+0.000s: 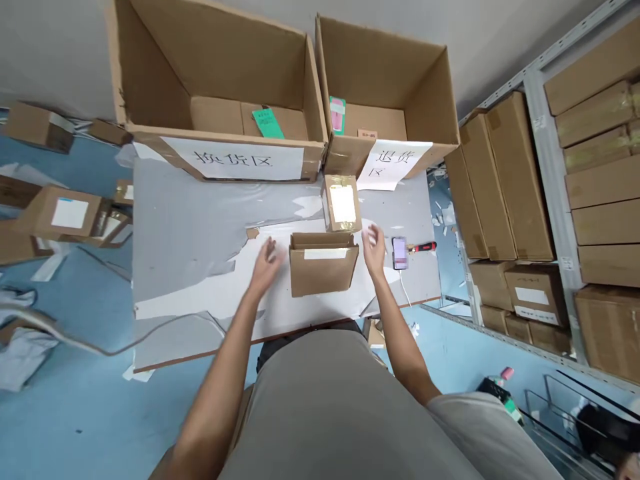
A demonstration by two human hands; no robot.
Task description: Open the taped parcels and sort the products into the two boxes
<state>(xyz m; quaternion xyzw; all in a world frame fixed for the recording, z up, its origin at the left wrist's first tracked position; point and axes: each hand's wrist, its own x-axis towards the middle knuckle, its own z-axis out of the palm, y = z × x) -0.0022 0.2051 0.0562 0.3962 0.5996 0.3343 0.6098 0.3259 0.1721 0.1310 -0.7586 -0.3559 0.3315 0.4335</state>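
A small brown cardboard box point(323, 272) with a white label strip stands in front of me on the table, its top edge showing a gap. To its left is my left hand point(269, 263), fingers loosely bent and apart, holding nothing and a bit blurred. My right hand point(373, 248) hovers off the box's right side, its fingers also apart with nothing in them. Just behind stands a taped carton point(343, 203) bearing a white label, close to the right hand.
Two large open cartons, a left one point(235, 73) and a right one point(385, 60), stand at the back with handwritten signs. A phone point(399, 253) on a cable and a red-handled tool point(424, 247) lie at right. Shelves point(545, 153) hold boxes; more cartons point(70, 212) sit left.
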